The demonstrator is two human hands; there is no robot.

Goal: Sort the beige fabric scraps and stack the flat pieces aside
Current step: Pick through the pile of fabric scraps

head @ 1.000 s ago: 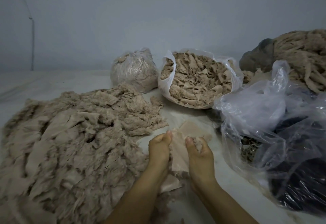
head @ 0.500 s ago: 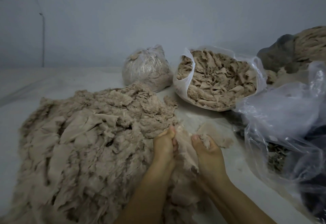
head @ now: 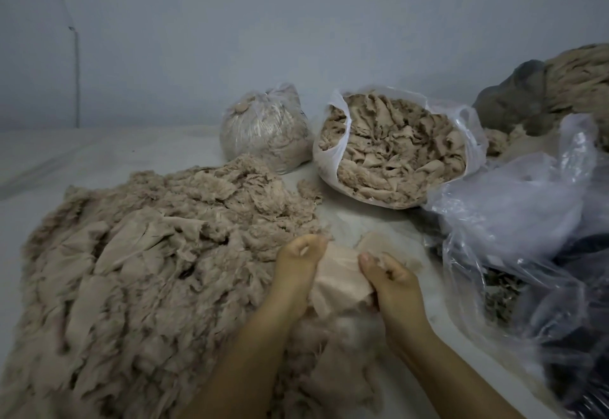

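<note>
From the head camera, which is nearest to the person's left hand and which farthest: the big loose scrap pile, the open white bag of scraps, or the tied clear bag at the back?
1. Loose scrap pile: touching the left hand, on its left.
2. Open white bag: ahead, to the right.
3. Tied clear bag: ahead, by the wall; close to the open bag's distance, so hard to call.

Both hands curled, side by side

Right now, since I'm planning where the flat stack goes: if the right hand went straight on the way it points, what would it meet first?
Likely the small flat pieces just beyond the right hand; farther along stands the open white bag. Depth is unclear.
</note>
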